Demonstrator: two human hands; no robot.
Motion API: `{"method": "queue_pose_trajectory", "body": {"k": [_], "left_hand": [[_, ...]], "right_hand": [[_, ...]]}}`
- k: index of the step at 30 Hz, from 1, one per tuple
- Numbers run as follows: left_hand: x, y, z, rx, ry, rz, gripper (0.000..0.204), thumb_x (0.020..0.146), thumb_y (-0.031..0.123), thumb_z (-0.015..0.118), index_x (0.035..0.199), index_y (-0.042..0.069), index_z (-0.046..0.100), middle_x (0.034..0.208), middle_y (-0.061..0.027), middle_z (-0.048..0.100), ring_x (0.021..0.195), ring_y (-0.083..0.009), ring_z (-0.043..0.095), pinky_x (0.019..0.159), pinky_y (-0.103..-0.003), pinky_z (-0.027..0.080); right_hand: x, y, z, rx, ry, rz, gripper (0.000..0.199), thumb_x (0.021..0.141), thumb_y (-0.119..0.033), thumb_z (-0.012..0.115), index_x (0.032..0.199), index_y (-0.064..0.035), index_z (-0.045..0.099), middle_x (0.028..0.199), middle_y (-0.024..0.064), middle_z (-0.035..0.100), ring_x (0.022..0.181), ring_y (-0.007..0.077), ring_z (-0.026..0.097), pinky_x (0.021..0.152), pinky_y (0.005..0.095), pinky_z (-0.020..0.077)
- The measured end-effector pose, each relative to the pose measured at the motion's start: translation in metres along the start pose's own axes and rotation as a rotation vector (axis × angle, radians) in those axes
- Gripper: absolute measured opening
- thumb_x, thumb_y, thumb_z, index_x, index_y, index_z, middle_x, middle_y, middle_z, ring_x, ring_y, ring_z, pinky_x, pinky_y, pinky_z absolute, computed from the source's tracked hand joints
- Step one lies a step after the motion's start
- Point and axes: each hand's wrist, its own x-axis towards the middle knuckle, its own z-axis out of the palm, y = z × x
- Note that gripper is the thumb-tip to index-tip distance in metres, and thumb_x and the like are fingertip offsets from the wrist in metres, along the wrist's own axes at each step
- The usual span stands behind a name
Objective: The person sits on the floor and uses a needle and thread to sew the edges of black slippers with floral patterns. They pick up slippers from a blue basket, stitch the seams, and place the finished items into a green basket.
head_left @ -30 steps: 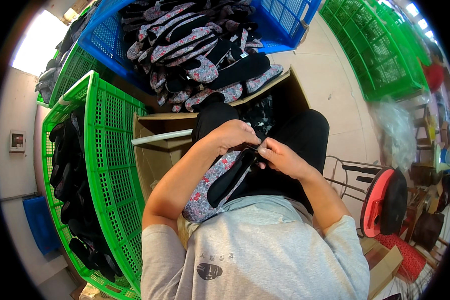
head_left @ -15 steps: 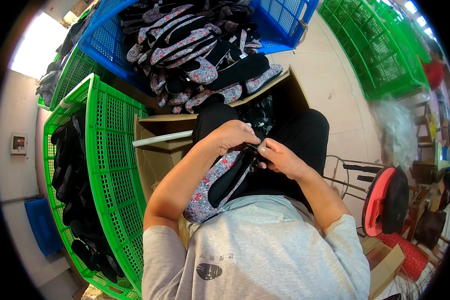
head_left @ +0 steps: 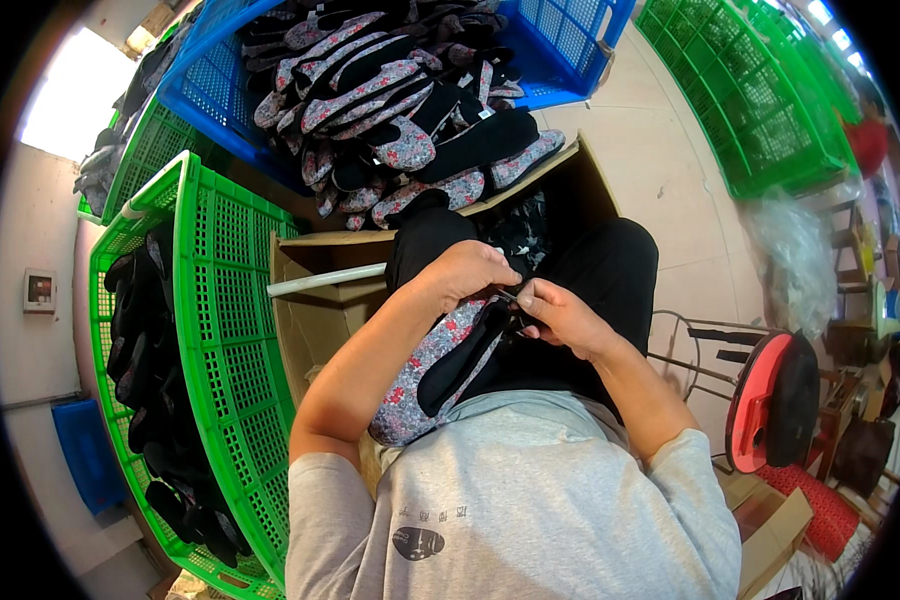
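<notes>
Over the lap, above black trousers (head_left: 610, 290), left hand (head_left: 467, 272) curled down over the toe end of a floral grey-and-red shoe upper (head_left: 425, 375), fingers closed on its edge; right hand (head_left: 562, 318) just beside it, fingertips pinched together on the same end of the upper, where a small dark part sits between both hands, too small to make out. Upper hanging from the grip down toward the grey shirt (head_left: 510, 500), black lining strip showing along its middle, lower end resting against the left forearm and chest. Just beyond the hands, an open cardboard box (head_left: 315, 310) with a white tube (head_left: 325, 283) lying across its near edge and dark pieces inside. On the box's far edge and spilling out of a blue crate (head_left: 560, 50) behind it, a heap of matching floral uppers and black soles (head_left: 410, 110). At the left, a green crate (head_left: 235, 330) standing on its side, black soles (head_left: 140, 330) stacked within against its far wall. At the far right corner of the floor, more green crates (head_left: 760, 100); nearer on the right, a stool with a red round seat (head_left: 760, 400) tipped on edge, and a clear plastic bag (head_left: 795, 260) above it
</notes>
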Motion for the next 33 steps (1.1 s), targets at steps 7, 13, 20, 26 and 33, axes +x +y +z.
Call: {"method": "queue_pose_trajectory", "body": {"k": [7, 13, 20, 26, 33], "left_hand": [[0.013, -0.018, 0.004, 0.069, 0.263, 0.225, 0.023, 0.089, 0.018, 0.065, 0.095, -0.003, 0.073, 0.082, -0.0076, 0.069, 0.075, -0.0154, 0.063, 0.069, -0.029, 0.049], [-0.030, 0.016, -0.004, 0.351, 0.318, 0.299, 0.015, 0.088, 0.007, 0.066, 0.098, -0.002, 0.072, 0.088, -0.0046, 0.069, 0.078, -0.0073, 0.059, 0.071, -0.024, 0.049], [-0.066, 0.003, 0.004, 0.492, 0.223, 0.497, 0.029, 0.078, 0.003, 0.073, 0.106, 0.003, 0.066, 0.104, -0.0020, 0.063, 0.096, -0.0134, 0.061, 0.089, -0.030, 0.049], [-0.066, -0.021, 0.029, 0.843, 0.465, 0.833, 0.024, 0.070, -0.002, 0.070, 0.092, 0.004, 0.062, 0.089, -0.0092, 0.060, 0.085, -0.0269, 0.060, 0.075, -0.037, 0.050], [-0.067, -0.030, 0.037, 0.799, 0.623, 0.779, 0.028, 0.065, -0.001, 0.072, 0.090, 0.004, 0.061, 0.085, -0.0103, 0.060, 0.084, -0.0302, 0.060, 0.072, -0.040, 0.049]], "right_hand": [[-0.017, 0.030, 0.004, 0.293, 0.073, -0.074, 0.019, 0.105, -0.029, 0.045, 0.107, -0.0115, 0.052, 0.075, 0.0022, 0.054, 0.051, 0.0037, 0.032, 0.044, 0.0169, 0.0222], [-0.016, 0.052, 0.011, 0.458, 0.135, -0.187, 0.021, 0.100, -0.026, 0.059, 0.113, -0.0111, 0.051, 0.081, 0.0026, 0.057, 0.057, 0.0054, 0.041, 0.046, 0.0189, 0.0282], [-0.007, 0.043, 0.024, 0.358, 0.218, -0.174, 0.026, 0.104, -0.032, 0.050, 0.120, -0.0120, 0.048, 0.082, 0.0001, 0.058, 0.060, 0.0050, 0.044, 0.052, 0.0200, 0.0347], [-0.005, 0.057, 0.020, 0.200, 0.191, -0.231, 0.027, 0.107, -0.034, 0.042, 0.122, -0.0118, 0.047, 0.083, -0.0017, 0.051, 0.061, 0.0050, 0.040, 0.052, 0.0194, 0.0304], [0.003, 0.054, 0.018, 0.138, 0.177, -0.389, 0.033, 0.099, -0.027, 0.062, 0.120, -0.0057, 0.048, 0.092, 0.0018, 0.058, 0.072, 0.0065, 0.051, 0.064, 0.0218, 0.0437]]}}
